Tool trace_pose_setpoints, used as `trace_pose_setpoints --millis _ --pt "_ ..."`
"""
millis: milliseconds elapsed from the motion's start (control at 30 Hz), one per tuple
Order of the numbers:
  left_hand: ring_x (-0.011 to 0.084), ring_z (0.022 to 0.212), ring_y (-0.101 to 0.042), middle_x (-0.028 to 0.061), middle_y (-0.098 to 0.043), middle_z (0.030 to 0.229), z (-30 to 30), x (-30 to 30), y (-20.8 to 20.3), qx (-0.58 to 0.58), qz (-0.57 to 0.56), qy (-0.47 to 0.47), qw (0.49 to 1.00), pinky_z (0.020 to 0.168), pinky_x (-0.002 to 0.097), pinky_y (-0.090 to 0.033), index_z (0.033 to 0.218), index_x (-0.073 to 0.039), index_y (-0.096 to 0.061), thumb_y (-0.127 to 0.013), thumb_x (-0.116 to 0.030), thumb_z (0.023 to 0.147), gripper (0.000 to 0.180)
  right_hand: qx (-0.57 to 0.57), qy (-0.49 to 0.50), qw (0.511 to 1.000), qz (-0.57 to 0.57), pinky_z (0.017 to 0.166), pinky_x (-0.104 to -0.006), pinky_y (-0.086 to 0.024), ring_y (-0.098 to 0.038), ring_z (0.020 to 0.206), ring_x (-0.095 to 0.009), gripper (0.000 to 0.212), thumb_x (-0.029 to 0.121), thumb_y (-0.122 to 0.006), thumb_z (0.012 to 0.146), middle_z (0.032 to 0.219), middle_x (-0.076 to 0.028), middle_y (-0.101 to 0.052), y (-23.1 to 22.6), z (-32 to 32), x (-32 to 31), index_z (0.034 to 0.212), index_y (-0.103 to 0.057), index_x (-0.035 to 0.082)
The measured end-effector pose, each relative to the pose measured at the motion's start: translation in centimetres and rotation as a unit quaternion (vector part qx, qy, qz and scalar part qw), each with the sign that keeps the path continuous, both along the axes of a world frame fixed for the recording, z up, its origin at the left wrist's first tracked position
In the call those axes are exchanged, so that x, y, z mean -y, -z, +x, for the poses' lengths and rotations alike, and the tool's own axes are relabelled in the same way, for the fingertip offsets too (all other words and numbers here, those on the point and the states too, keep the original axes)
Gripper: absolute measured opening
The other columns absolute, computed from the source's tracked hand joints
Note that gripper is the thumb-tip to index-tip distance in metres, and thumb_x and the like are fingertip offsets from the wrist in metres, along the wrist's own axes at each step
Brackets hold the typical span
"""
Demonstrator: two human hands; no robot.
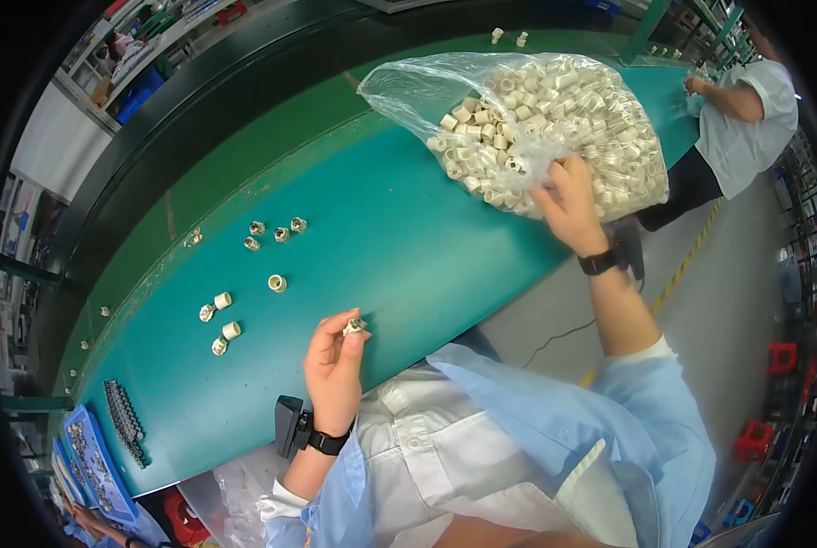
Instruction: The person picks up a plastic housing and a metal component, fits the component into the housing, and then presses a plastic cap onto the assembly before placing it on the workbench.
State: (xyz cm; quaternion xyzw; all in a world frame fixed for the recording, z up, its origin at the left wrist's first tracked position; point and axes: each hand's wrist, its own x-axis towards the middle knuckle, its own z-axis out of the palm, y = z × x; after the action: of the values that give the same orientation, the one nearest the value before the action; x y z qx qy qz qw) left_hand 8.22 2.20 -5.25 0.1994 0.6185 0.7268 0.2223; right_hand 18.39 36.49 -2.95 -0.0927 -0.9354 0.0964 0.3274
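My left hand pinches a small whitish part with a metal piece in it, held up just above the green bench near its front edge. My right hand is at the near side of a large clear plastic bag full of cream-coloured plastic caps. Its thumb and fingers are closed on the crumpled film at the bag's mouth; whether a cap is also between them I cannot tell. One loose cap stands on the bench beyond my left hand.
Several small metal-and-white parts lie farther back. Two caps beside small parts are to the left. A black strip of small pieces and a blue tray are at the far left. A green conveyor belt runs behind; a co-worker stands far right.
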Motion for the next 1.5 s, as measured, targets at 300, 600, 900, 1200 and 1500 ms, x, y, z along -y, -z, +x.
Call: trace_pose_setpoints --millis 300,600,900,1200,1500 --pt "0.011 0.084 -0.051 0.0063 -0.049 0.1 0.2 0.2 0.2 -0.013 0.013 0.024 1.0 0.077 0.0236 -0.042 0.103 0.001 -0.053 -0.054 -0.008 0.083 0.021 -0.021 0.028 0.999 0.036 0.082 -0.0373 -0.033 -0.042 0.095 -0.032 0.031 0.015 -0.062 0.071 0.101 -0.016 -0.046 1.3 1.7 2.4 0.098 -0.054 0.002" --pt "0.0125 0.081 -0.052 0.0074 -0.051 0.097 0.2 0.4 0.3 -0.015 0.016 0.039 0.999 0.075 0.0251 -0.042 0.102 0.0 -0.053 -0.056 -0.012 0.083 0.023 -0.227 0.348 0.91 0.009 0.099 -0.0426 -0.019 -0.02 0.122 -0.037 0.071 0.024 -0.068 0.068 0.13 -0.022 -0.025 3.2 5.2 -2.1 0.126 -0.032 0.005" --pt "0.0124 0.08 -0.052 0.0069 -0.051 0.095 0.2 0.1 0.3 -0.022 0.005 0.029 0.999 0.075 0.0251 -0.042 0.102 0.0 -0.053 -0.057 -0.015 0.082 0.024 -0.246 0.253 0.935 -0.018 0.101 -0.0427 -0.015 -0.013 0.125 -0.037 0.073 0.028 -0.061 0.075 0.134 -0.025 -0.012 5.6 3.0 -12.5 0.132 -0.022 0.005" --pt "0.0122 0.085 -0.051 0.0079 -0.05 0.102 0.0 0.6 0.5 -0.009 0.014 0.021 1.0 0.077 0.0244 -0.042 0.102 0.001 -0.053 -0.054 -0.009 0.083 0.022 -0.198 0.2 0.959 0.042 0.102 -0.0452 -0.009 -0.007 0.127 -0.036 0.062 0.031 -0.052 0.08 0.136 -0.023 -0.012 1.1 2.0 -3.1 0.129 -0.027 0.003" --pt "0.0115 0.085 -0.051 0.0064 -0.049 0.1 0.0 0.6 0.3 0.021 0.019 0.025 0.999 0.077 0.0241 -0.042 0.104 0.001 -0.053 -0.054 -0.009 0.083 0.023 0.169 -0.054 0.981 0.076 0.098 -0.0437 -0.023 -0.037 0.114 -0.034 0.034 0.019 -0.06 0.074 0.119 -0.014 -0.044 -2.5 -3.2 5.4 0.105 -0.055 0.008"
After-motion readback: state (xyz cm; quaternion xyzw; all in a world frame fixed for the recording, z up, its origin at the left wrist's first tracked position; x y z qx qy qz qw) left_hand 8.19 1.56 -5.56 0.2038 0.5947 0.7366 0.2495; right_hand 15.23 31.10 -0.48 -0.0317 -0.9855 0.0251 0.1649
